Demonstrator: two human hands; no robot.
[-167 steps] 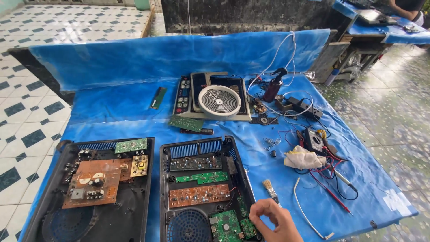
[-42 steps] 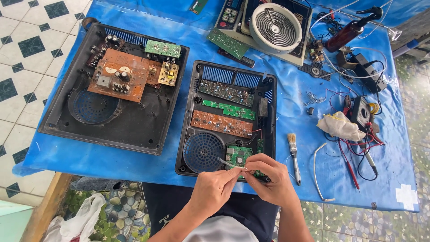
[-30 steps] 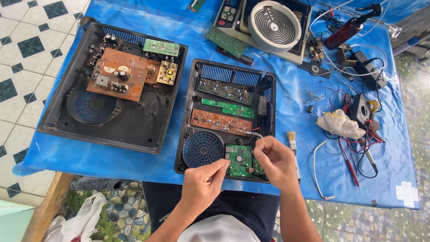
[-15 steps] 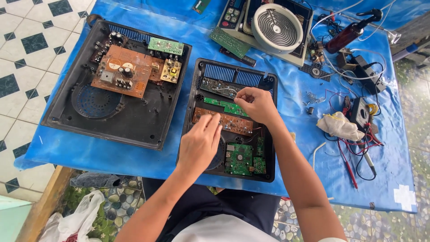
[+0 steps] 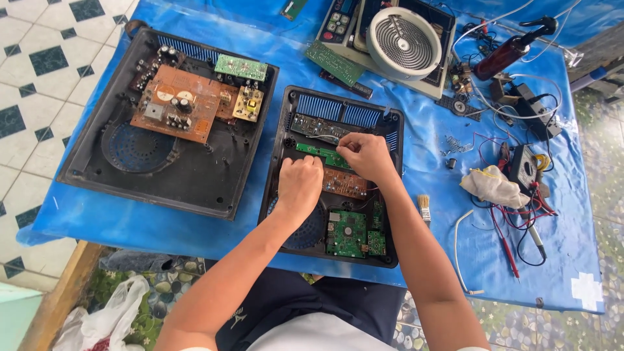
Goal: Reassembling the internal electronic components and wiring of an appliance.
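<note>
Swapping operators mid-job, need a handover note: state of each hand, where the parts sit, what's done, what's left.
Left hand: closed, resting on the smaller open black casing, at the near end of the long green board.
Right hand: fingertips pinched at that board's far end; whether it grips anything cannot be told.
Parts: brown board and square green board sit in the same casing; brush lies right of it on the blue sheet.
Done: casing is open, boards exposed.
Left: the long green board is still in place.
</note>
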